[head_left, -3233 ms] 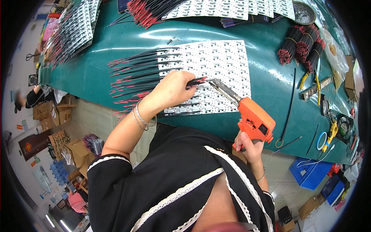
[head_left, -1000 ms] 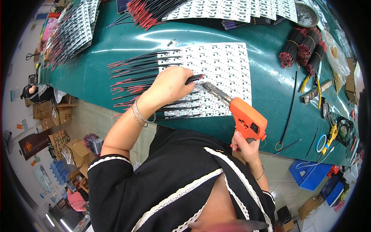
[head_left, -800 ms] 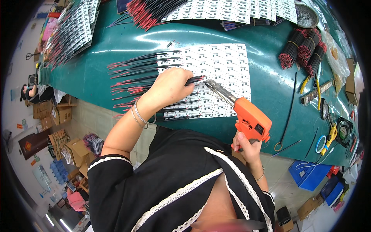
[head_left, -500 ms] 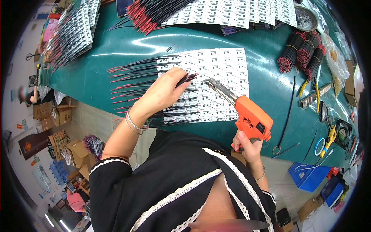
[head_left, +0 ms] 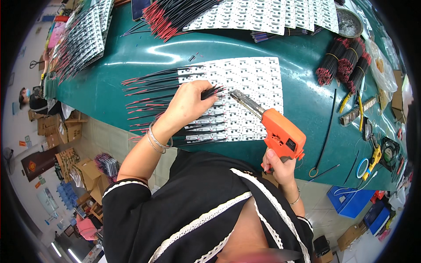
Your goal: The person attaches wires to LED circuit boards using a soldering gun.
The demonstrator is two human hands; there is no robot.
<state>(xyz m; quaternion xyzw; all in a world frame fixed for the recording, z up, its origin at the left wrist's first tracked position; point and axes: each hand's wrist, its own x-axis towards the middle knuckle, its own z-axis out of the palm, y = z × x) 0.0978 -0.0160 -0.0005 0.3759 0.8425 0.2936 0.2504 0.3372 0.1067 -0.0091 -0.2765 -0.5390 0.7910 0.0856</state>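
A white panel of small circuit boards [head_left: 258,70] lies on the green table. Along its left part, rows of black wires with red ends [head_left: 149,81] stick out past the edge. My left hand [head_left: 188,103] is over these rows, closed round a small bundle of black wires [head_left: 212,91] whose tips point right. In my right hand [head_left: 280,167] is an orange soldering gun [head_left: 285,135], gripped by its handle. Its metal tip points up and left, close to the wire ends in my left hand; whether they touch I cannot tell.
More white panels [head_left: 258,17] and a heap of black-red wires [head_left: 169,17] lie at the back. Tied wire bundles [head_left: 329,65], a round metal dish [head_left: 349,23] and pliers [head_left: 360,111] are on the right. A wired panel stack [head_left: 90,37] sits back left.
My right hand has brought the soldering gun slightly left, its tip nearer the wires. My left hand, still holding the bundle, has shifted slightly downward.
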